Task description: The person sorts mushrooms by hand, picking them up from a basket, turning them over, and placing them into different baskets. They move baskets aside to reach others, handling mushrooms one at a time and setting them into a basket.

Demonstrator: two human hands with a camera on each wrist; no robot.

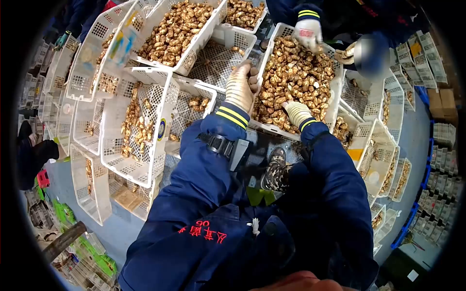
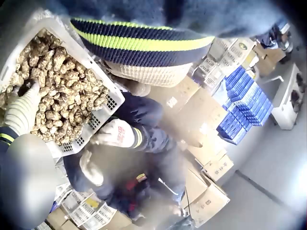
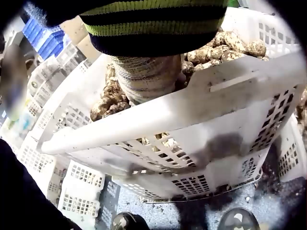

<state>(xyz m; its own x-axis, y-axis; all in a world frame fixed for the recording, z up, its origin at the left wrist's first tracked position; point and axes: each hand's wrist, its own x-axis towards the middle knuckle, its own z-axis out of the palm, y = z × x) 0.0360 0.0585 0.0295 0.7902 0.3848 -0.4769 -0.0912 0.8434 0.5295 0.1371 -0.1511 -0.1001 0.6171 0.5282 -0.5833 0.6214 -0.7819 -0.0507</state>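
Note:
In the head view, a white crate (image 1: pixel 271 127) is heaped with mottled brown-and-cream, stubby mushrooms (image 1: pixel 296 72). My gloved right hand (image 1: pixel 297 112) reaches over its near rim, fingertips down among them; in the right wrist view, mushrooms and the rim hide the fingers below the glove's cuff (image 3: pixel 146 79). My gloved left hand (image 1: pixel 241 87) is at the left side of this crate, by a lower crate (image 1: pixel 213 72) with a few mushrooms. Its fingers are bent, and I cannot tell whether they hold anything. My sleeve covers most of that hand in the left wrist view.
Across the crate, another person's gloved hand (image 1: pixel 309 33) is over the mushrooms, and a second gloved hand (image 1: pixel 345 53) is at the far right side. More crates (image 1: pixel 138 126) with mushrooms surround me. Cardboard boxes (image 2: pixel 199 112) and blue crates (image 2: pixel 247 98) stand farther off.

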